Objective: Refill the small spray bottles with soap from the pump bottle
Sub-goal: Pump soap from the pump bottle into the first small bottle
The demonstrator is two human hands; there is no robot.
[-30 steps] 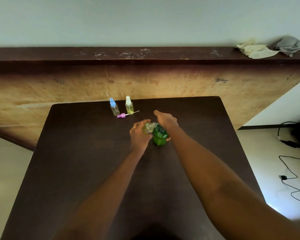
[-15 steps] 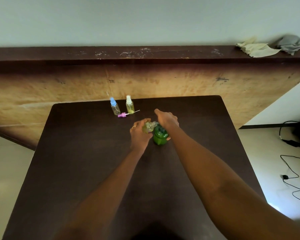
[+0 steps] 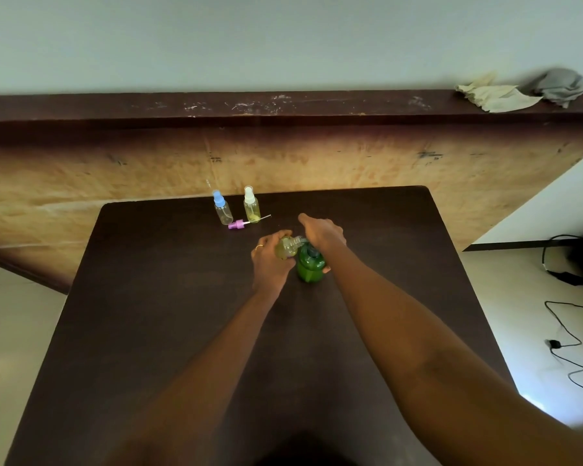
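Note:
A green pump bottle (image 3: 309, 265) stands near the middle of the dark table (image 3: 148, 314). My right hand (image 3: 322, 230) lies on top of its pump head, which it hides. My left hand (image 3: 269, 260) grips a small clear spray bottle (image 3: 286, 247) with yellowish liquid, held tilted against the pump's spout. At the table's far edge stand a blue-capped spray bottle (image 3: 222, 208) and a white-capped spray bottle (image 3: 251, 205). A loose purple spray cap (image 3: 241, 224) with its tube lies in front of them.
A wooden panel with a dark ledge (image 3: 283, 107) rises behind the table. Two crumpled cloths (image 3: 498, 95) lie on the ledge at the right. Black cables (image 3: 566, 311) run over the floor to the right of the table.

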